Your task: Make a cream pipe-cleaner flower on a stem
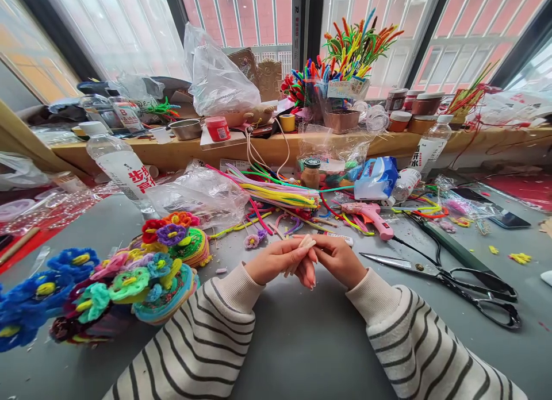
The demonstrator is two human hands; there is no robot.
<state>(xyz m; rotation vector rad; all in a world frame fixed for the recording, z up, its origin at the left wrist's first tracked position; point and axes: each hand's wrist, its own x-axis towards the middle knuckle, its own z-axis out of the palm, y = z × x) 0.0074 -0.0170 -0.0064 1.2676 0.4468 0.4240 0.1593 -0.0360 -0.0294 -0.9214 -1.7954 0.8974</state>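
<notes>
Over the grey table, my left hand [276,258] and my right hand [338,258] meet with fingertips together. Between them is a small cream-coloured looped piece [306,242], which looks like bent pipe cleaner. My left thumb and fingers pinch it, and my right fingers close on it from the other side, partly hiding it. Just beyond the hands lie a white glue-stick-like tube [340,239] and small pink and purple pipe-cleaner flowers [255,239]. A bundle of yellow and pink pipe cleaners [284,197] lies farther back.
Pipe-cleaner flower pots [161,291] stand at left, beside a water bottle [118,167]. At right lie large black scissors [448,276], a pink glue gun [373,216] with its cord, and a phone [491,207]. A cluttered ledge [172,153] runs along the windows.
</notes>
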